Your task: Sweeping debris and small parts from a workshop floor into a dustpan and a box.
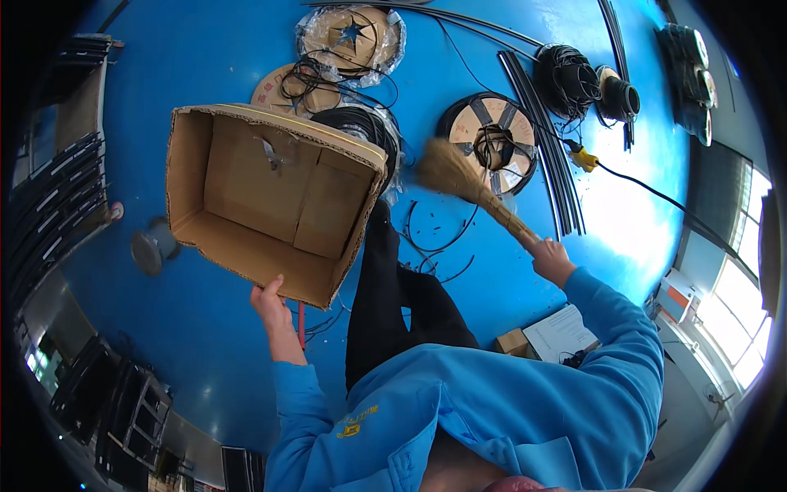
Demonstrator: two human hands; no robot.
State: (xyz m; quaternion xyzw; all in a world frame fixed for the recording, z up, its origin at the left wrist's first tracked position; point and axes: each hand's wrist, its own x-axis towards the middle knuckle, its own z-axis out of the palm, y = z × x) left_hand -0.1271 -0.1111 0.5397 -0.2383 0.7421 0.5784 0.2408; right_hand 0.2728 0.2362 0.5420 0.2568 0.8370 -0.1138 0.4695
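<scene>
An open cardboard box [254,176] is tilted toward me at the left, its inside showing with a small pale scrap [269,152] in it. My left hand [275,310] grips the near rim of this box, thumb over the edge. In my right hand [552,259] is the handle end of a straw hand broom [459,174], its bristles pointing up and left. The broom head is right of the box and apart from it, in front of a cable reel. Small dark bits [436,225] and cut black cable pieces [422,258] lie on the blue floor below the bristles.
A cardboard-sided cable reel [512,123] lies beyond the broom. Long black strips [545,139] stretch along the floor to its right. Black cable coils [567,78] and a wrapped reel [351,39] are farther off. A yellow connector [584,158] trails a black cord. A metal spool [153,246] stands left.
</scene>
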